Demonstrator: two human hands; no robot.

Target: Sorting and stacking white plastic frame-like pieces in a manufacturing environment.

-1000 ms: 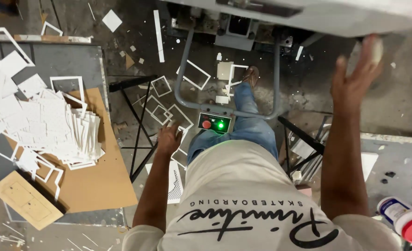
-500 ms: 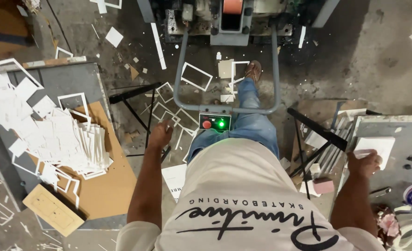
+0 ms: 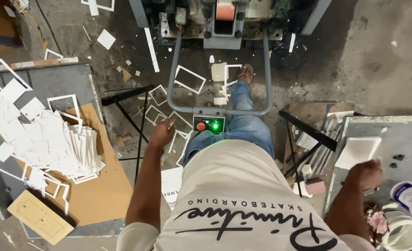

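right hand (image 3: 364, 174) is down on the grey table (image 3: 401, 135), loosely curled at the edge of the white card (image 3: 357, 151) lying there, not gripping it yet. left hand (image 3: 162, 134) hangs slack and empty near the control box (image 3: 209, 124) with its green light. best to pinch one card cleanly by its near edge.

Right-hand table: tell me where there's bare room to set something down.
The grey right-hand table is bare along its far edge and right side, beyond the white sheet. Its near corner is crowded: the right hand, a white tub and a tape roll. The left table is largely buried under white card pieces.
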